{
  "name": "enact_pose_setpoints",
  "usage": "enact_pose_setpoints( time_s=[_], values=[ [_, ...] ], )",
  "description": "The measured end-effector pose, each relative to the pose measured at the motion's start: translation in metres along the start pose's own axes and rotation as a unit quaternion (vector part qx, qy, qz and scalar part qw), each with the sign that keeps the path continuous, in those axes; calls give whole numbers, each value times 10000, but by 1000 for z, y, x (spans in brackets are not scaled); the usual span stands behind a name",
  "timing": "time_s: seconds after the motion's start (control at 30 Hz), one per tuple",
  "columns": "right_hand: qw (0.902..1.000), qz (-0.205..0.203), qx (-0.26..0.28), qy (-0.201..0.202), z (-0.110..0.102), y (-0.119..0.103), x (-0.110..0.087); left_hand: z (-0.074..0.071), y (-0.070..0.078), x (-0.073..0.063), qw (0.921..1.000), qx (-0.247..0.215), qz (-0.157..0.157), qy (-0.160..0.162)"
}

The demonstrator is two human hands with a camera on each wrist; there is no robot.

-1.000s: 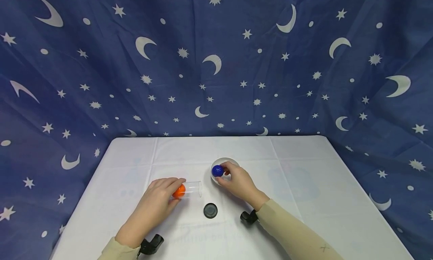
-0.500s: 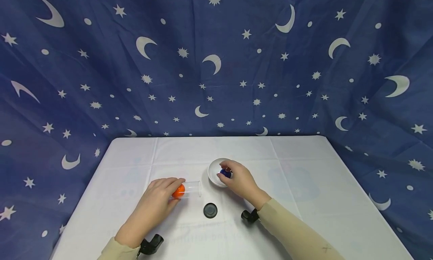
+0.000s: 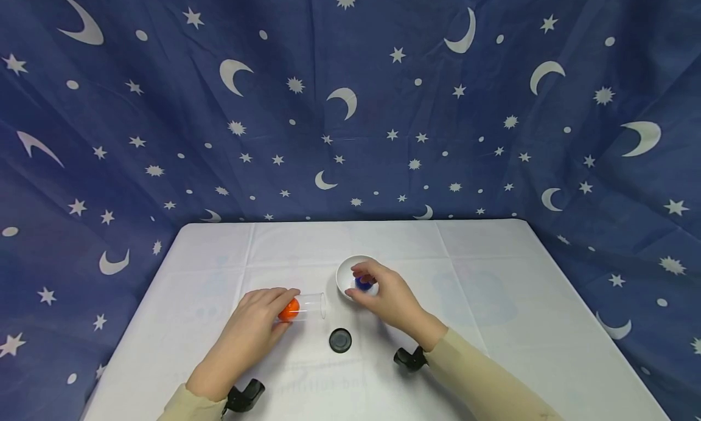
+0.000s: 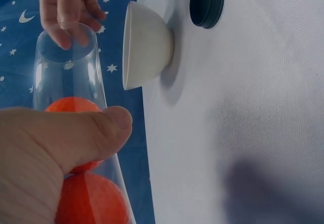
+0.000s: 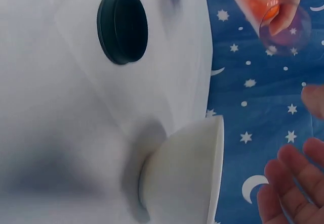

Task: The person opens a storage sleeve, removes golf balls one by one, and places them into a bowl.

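My left hand (image 3: 243, 333) grips a clear plastic tube (image 3: 313, 306) lying roughly sideways, its mouth towards the bowl. Inside it, the left wrist view shows an orange ball (image 4: 73, 103) partly behind my thumb, and a second orange ball (image 4: 93, 204) deeper in. Over the small white bowl (image 3: 343, 276) hovers my right hand (image 3: 391, 296), thumb and fingers spread apart. Beneath those fingers a blue ball (image 3: 361, 283) shows, partly hidden, within the bowl. In the right wrist view nothing is between the right fingers (image 5: 296, 173), and the bowl's inside cannot be seen.
A round black lid (image 3: 340, 340) lies on the white tablecloth (image 3: 493, 269) between the hands, nearer the front than tube and bowl. A blue curtain (image 3: 350, 104) with moons and stars hangs behind the table.
The right hand first held the blue ball at the bowl's left side, then lowered it into the bowl and let go; its fingers have spread. The left hand and tube have stayed put.
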State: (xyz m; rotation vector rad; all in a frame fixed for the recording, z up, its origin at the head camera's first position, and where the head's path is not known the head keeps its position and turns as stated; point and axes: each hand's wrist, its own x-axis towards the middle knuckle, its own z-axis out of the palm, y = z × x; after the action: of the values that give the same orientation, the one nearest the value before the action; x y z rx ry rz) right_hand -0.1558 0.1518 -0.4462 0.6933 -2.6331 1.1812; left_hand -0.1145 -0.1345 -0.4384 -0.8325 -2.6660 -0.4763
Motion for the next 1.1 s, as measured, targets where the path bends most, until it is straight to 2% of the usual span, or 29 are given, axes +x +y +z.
enact_pose_setpoints(
  time_s=[0.23, 0.5, 0.73, 1.1],
  values=[
    [9981, -131, 567, -196, 2, -7, -9, 1, 2, 1, 9999, 17, 81, 98],
    [9933, 91, 1073, -420, 16, -10, -21, 3, 3, 1, 10000, 13, 42, -61],
    [9872, 214, 1450, -629, 24, -11, -25, 6, 7, 2, 9999, -63, 105, -18],
    [9832, 229, 1649, -749, 29, -14, -27, 7, 11, 2, 9998, -67, 129, -121]
  ],
)
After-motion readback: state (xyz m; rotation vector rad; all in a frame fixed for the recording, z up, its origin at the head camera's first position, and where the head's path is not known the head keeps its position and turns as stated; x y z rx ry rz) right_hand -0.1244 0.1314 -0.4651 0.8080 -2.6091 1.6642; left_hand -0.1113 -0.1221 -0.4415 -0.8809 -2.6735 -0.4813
